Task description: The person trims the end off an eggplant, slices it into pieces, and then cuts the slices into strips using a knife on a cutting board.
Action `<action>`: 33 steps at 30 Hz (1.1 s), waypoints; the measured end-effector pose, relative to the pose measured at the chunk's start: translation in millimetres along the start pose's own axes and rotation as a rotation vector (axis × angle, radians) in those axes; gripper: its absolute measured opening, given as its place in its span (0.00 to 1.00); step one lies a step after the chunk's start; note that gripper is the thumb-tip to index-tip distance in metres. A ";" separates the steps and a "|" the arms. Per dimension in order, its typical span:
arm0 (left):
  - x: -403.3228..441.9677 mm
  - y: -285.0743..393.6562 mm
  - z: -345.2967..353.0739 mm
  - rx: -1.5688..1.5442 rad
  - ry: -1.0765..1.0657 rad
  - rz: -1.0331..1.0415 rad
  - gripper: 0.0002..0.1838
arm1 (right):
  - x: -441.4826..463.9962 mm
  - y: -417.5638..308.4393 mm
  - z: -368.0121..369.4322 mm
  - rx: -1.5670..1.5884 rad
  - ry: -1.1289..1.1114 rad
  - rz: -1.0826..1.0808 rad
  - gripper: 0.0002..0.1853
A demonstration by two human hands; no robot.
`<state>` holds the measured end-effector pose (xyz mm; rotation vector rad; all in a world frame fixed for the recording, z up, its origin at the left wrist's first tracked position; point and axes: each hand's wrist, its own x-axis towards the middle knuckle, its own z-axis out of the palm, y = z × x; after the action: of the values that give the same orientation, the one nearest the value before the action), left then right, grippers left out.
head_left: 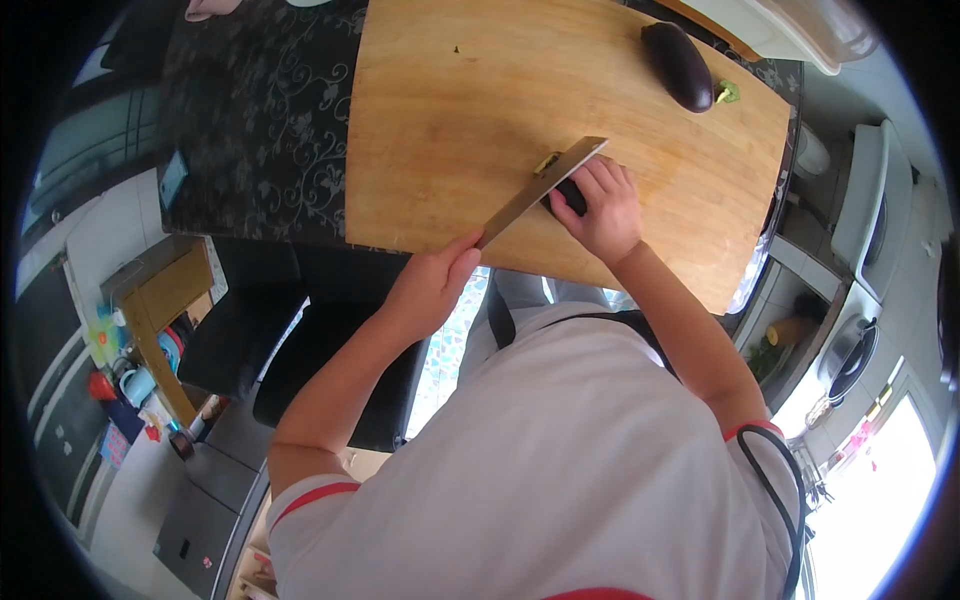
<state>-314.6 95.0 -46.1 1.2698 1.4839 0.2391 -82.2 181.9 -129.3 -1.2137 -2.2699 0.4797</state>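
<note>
My left grip (pixel 430 283) is clasping a knife (pixel 536 194) over the cutting board (pixel 450 110); my right grip (pixel 608 212) is holding a dark piece (pixel 572 193), perhaps eggplant, on the board's near half; a larger eggplant (pixel 678 66) is lying at its far right.

- Glare whites out the bright opening (pixel 870 495) at lower right.
- Soft, fairly even light on the board (pixel 450 120); knife (pixel 535 196) reasonably sharp.
- Fisheye bends the edges; corners black.

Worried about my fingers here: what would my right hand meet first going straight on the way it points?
Your right hand would most likely meet the knife blade first, just ahead of it; whether they touch is hard to tell.
</note>
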 end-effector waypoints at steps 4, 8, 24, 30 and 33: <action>5.7 -21.2 7.9 -0.429 -0.022 -0.094 0.23 | 2.1 3.7 -9.4 0.047 -0.056 0.006 0.22; 4.9 -25.5 11.4 -0.559 0.074 -0.125 0.23 | 0.3 -8.7 -21.7 0.023 -0.226 0.213 0.31; 1.9 -2.0 23.6 -0.358 -0.044 -0.083 0.25 | -19.1 25.1 -35.8 -0.178 -0.105 -0.185 0.27; -3.2 9.5 22.8 -0.273 -0.072 -0.057 0.24 | -12.3 40.1 -11.2 0.037 0.002 -0.176 0.18; -1.9 11.1 17.4 -0.056 -0.068 0.019 0.25 | -28.6 29.6 4.8 -0.046 0.119 -0.032 0.17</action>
<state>-294.7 89.8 -43.3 1.2366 1.3989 0.2461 -52.3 173.4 -156.6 -1.1942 -2.2068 0.3359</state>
